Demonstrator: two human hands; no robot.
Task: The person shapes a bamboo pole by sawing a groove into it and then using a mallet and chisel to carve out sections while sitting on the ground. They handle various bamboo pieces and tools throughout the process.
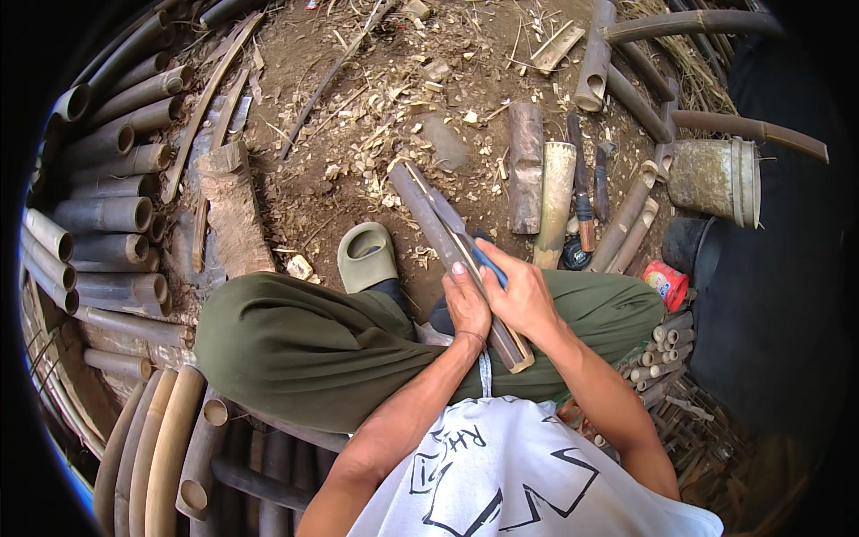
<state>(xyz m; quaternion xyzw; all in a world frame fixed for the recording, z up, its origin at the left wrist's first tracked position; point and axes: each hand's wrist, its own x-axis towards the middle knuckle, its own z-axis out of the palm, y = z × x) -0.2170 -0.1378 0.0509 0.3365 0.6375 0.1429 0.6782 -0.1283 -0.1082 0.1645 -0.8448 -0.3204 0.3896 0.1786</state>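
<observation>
A dark bamboo tube lies slantwise across my lap, its far end over the dirt and its near cut end beside my shirt. My left hand is closed round its middle, thumb on top. Next to it, my right hand grips a blue-handled knife, whose grey blade appears to lie along the tube's right side, where a long pale slit runs. The blade's edge and part of the handle are hidden by the fingers and the tube.
Cut bamboo tubes are stacked at the left. A wooden block and a bamboo piece lie ahead, with long-handled tools beside them. At the right are a dirty bucket and a red packet. Pale chips litter the dirt.
</observation>
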